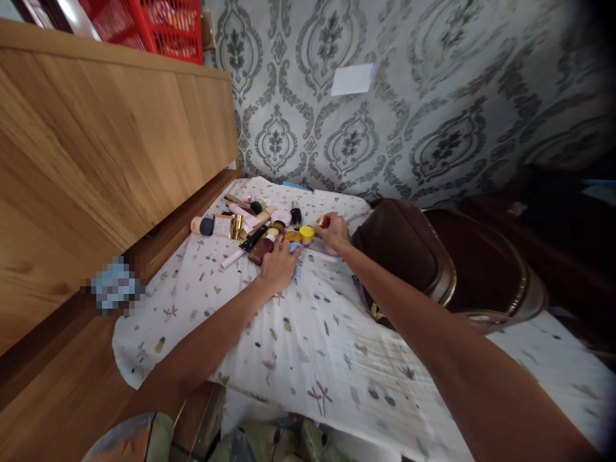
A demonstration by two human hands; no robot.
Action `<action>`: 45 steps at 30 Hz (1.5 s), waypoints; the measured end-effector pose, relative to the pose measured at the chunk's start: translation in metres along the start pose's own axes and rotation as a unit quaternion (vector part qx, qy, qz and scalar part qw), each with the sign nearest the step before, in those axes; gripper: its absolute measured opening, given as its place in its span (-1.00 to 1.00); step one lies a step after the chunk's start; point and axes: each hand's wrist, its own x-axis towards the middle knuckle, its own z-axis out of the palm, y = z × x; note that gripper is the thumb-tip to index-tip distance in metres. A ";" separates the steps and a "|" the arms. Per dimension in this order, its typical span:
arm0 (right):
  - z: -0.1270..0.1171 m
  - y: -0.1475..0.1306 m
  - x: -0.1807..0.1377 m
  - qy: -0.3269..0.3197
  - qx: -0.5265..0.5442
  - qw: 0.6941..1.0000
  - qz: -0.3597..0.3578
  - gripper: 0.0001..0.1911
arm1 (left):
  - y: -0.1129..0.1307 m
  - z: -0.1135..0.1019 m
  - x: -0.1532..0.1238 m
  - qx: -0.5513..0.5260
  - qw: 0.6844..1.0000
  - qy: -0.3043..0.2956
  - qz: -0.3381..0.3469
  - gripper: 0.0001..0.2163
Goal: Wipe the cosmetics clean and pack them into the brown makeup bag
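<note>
Several cosmetics lie in a heap (250, 228) on a white patterned cloth (308, 340): tubes, small bottles, a pencil and a yellow-lidded jar (307, 233). My left hand (279, 264) rests palm down on the cloth beside the heap, covering a light blue item (296, 269), its fingers reaching toward the jar. My right hand (332, 231) is closed round a small reddish object (325, 222) just right of the jar. An open brown bag (433, 269) sits right of my right forearm.
A tall wooden panel (106, 147) stands along the left with a wooden ledge below it. A red plastic basket (158, 25) sits on top. Patterned grey wallpaper (433, 96) is behind, with a white paper (353, 79) stuck to it.
</note>
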 end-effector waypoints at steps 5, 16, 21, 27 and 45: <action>-0.005 -0.004 -0.013 -0.022 -0.057 0.998 -0.034 -0.73 | -0.003 -0.004 -0.001 0.002 1.000 -0.014 -0.009 -0.51; -0.025 0.000 -0.039 0.040 -0.088 0.992 -0.075 -0.71 | -0.004 -0.002 -0.002 -0.013 1.000 0.000 -0.006 -0.52; -0.024 -0.006 -0.062 0.041 -0.099 0.989 -0.102 -0.64 | -0.004 0.002 -0.002 -0.017 1.000 0.011 -0.009 -0.55; -0.029 -0.012 -0.099 0.030 -0.085 0.972 -0.215 -0.69 | -0.006 0.006 -0.002 -0.030 0.999 0.019 -0.011 -0.55; -0.030 0.004 -0.149 0.064 0.058 0.956 -0.280 -0.79 | -0.006 0.002 0.034 -0.044 0.999 -0.019 -0.018 -0.45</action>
